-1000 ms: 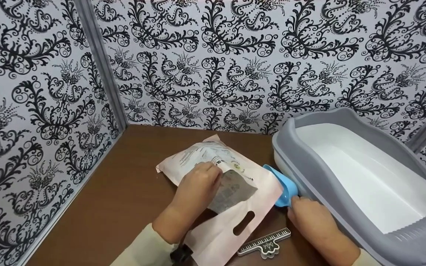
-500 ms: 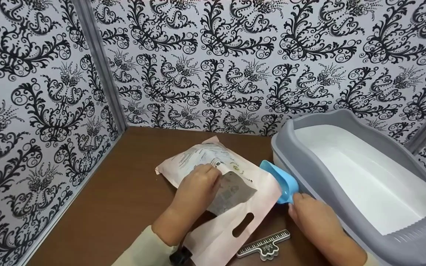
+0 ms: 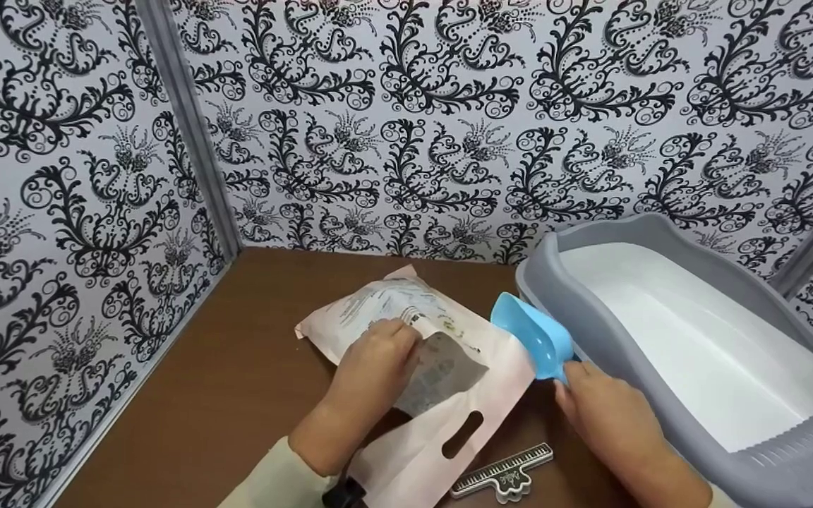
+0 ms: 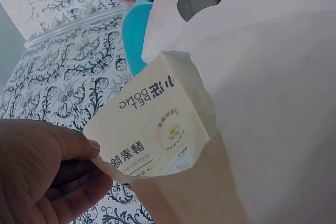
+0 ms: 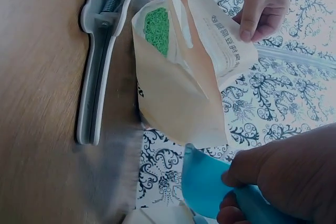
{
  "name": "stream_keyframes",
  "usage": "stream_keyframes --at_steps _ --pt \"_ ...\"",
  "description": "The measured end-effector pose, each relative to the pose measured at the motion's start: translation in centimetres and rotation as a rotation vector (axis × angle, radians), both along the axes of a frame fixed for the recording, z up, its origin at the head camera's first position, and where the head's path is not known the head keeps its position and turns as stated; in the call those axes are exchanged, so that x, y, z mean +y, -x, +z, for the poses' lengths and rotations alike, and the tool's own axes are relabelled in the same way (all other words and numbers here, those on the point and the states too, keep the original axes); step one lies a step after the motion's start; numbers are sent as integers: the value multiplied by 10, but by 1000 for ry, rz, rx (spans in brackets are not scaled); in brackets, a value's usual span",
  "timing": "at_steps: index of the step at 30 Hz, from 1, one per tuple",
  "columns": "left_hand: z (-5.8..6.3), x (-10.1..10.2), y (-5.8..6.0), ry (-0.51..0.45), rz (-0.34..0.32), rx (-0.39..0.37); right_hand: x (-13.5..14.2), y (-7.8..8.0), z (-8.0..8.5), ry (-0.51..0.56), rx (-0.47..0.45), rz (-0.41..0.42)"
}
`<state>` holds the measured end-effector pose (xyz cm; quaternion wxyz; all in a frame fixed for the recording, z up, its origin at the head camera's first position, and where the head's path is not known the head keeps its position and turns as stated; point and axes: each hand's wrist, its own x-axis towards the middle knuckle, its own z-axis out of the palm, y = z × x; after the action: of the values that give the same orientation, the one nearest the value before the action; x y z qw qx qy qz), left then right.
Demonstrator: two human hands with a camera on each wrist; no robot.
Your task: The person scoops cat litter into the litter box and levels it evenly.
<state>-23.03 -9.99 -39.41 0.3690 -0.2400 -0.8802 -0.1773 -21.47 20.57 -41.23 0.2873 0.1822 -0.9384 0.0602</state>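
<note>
A pale pink printed bag (image 3: 357,303) lies on the table with its torn mouth gaping. My left hand (image 3: 378,356) pinches the upper flap of that mouth between thumb and fingers, as the left wrist view shows. Inside the bag, green pellets (image 5: 157,29) appear in the right wrist view. The handle of a blue scoop (image 3: 540,335) is gripped by my right hand (image 3: 611,409). The scoop's bowl stands beside the bag's right edge, overlapping it in the head view, and no pellets show in it.
A grey-rimmed white litter box (image 3: 611,346) stands along the right side, close to the right hand. A metal bag clip (image 3: 505,473) lies on the brown table (image 3: 195,395) in front of the bag. Patterned walls (image 3: 350,141) rise behind and at left.
My right hand has raised the scoop and shifted it slightly away from me, so more of the bowl shows beside the bag's edge. The left hand keeps its pinch on the flap.
</note>
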Motion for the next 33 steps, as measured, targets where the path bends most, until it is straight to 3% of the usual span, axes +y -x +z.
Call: stream_keyframes --at_steps 14,19,26,33 --pt "2 -1 0 -16 -6 -11 10 1 15 57 158 96" --pt "2 -2 0 -26 -9 -15 15 -1 24 73 138 100" --pt "1 -2 -1 -27 -7 -17 21 -7 38 95 53 33" --pt "1 -2 -1 -16 -2 -20 16 -16 43 102 38 95"
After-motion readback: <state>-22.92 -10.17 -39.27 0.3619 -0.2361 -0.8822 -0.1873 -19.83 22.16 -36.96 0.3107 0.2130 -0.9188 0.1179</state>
